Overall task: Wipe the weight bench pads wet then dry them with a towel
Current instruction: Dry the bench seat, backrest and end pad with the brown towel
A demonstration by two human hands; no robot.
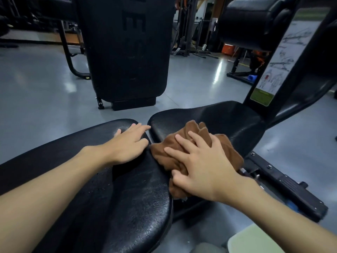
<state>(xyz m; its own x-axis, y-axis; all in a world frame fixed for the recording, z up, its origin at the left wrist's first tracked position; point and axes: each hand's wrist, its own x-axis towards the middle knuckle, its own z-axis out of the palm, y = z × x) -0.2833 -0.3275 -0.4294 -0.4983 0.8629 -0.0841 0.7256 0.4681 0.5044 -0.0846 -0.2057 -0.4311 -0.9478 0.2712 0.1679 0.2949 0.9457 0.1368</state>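
A long black bench pad [109, 189] runs from the lower left toward the centre. A smaller black seat pad [218, 121] lies just beyond it, with a narrow gap between the two. My left hand [127, 143] rests flat on the far end of the long pad, fingers spread, holding nothing. A crumpled brown towel [175, 154] bridges the gap and the near edge of the seat pad. My right hand [202, 167] presses down on the towel with fingers spread over it.
A tall black upright pad [127, 48] stands on the grey floor ahead. A black frame post with an exercise chart [273, 70] rises at the right under a padded roller [255, 21]. The bench's metal base [284, 185] lies at the lower right. Other gym machines fill the background.
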